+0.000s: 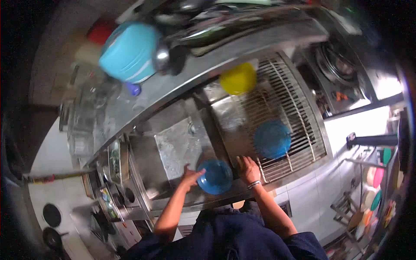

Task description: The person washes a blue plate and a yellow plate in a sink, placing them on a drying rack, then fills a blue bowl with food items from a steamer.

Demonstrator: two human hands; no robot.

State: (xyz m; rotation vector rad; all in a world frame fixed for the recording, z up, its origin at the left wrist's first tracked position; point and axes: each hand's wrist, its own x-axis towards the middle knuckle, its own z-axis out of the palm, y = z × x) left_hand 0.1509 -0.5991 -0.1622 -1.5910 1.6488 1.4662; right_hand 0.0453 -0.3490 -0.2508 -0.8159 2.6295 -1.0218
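My left hand [189, 178] grips the left rim of a round blue plate [216, 177], thumb over its edge. The plate is held above the near edge of a metal sink [143, 154]. To the right of the plate, my right hand [249, 170] is closed near the divider between the sink and the rack. Whatever is in its fingers is too blurred to make out. A second blue plate [272, 139] lies on the metal slatted rack [303, 130], just beyond my right hand. Farther back, a yellow plate [238, 79] rests at the rack's far left.
A light blue bucket [130, 52] stands on the metal ledge [143, 93] behind the sink, near a small purple object [134, 89]. Pots [336, 63] sit at the far right. A stand with colourful items [372, 177] is at the right, above the tiled floor [303, 203].
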